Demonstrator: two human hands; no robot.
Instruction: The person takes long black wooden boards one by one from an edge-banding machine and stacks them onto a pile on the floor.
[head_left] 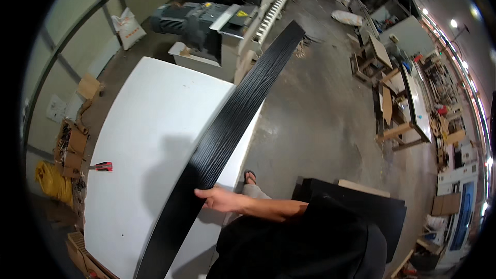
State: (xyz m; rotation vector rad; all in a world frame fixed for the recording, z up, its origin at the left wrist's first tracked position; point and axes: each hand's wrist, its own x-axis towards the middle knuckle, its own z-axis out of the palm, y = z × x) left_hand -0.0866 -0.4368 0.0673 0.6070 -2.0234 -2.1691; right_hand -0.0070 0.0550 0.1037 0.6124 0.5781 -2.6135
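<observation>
A long, narrow black board [227, 129] with a wood-grain texture lies slantwise over a white tabletop [150, 113]. Its far end juts out past the table, toward the upper right. My right hand [219, 199] grips the board's right edge, thumb resting on its top face; the other fingers are mostly hidden at the edge and below. My left hand is out of view, and the board's near end runs off the lower edge. On the left part of the tabletop lies a red utility knife [103, 166].
Beyond the table stands a machine with a grey motor [181, 19]. Black panels [369, 222] are stacked at my right. Along the left wall are a cardboard box [71, 147], a yellow bag [53, 183] and a white sack [127, 29]. A workbench [411, 108] stands farther right.
</observation>
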